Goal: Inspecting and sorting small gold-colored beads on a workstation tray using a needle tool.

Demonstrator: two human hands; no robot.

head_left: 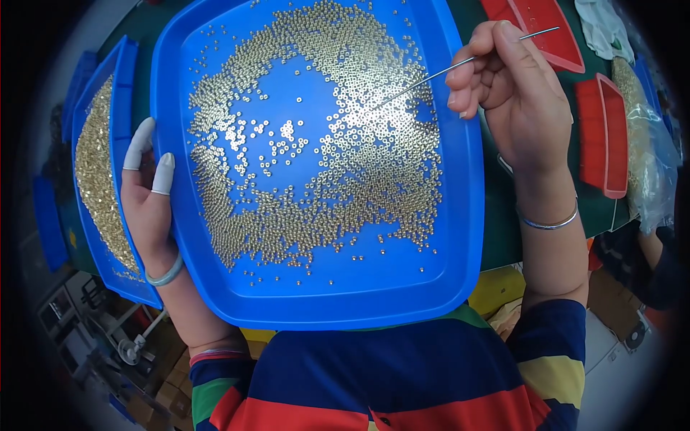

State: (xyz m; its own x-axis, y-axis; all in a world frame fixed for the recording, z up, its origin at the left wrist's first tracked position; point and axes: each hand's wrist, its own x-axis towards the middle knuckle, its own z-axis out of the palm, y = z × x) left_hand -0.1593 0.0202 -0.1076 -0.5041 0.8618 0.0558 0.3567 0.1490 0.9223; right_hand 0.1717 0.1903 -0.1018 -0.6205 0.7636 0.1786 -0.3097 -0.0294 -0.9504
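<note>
In front of me a large blue tray (323, 307) holds a wide scatter of small gold ring-like beads (374, 179), with bare patches of tray between them. Between its thumb and fingers, my right hand (521, 100) pinches a long thin metal needle (460, 65) above the right rim. The needle slants down leftward over the beads; whether its tip touches them I cannot tell. Beside the left rim is my left hand (149, 197), white covers on two fingertips. Those two fingers are apart and extended against the tray's outer edge; the others are mostly hidden.
Left of the tray stands a smaller blue bin (122, 172) heaped with gold pieces. On the green table (499, 223) to the right are a red bin (611, 136) and another red tray (553, 43). A clear plastic bag (650, 151) lies at the far right, near another person's arm (650, 248).
</note>
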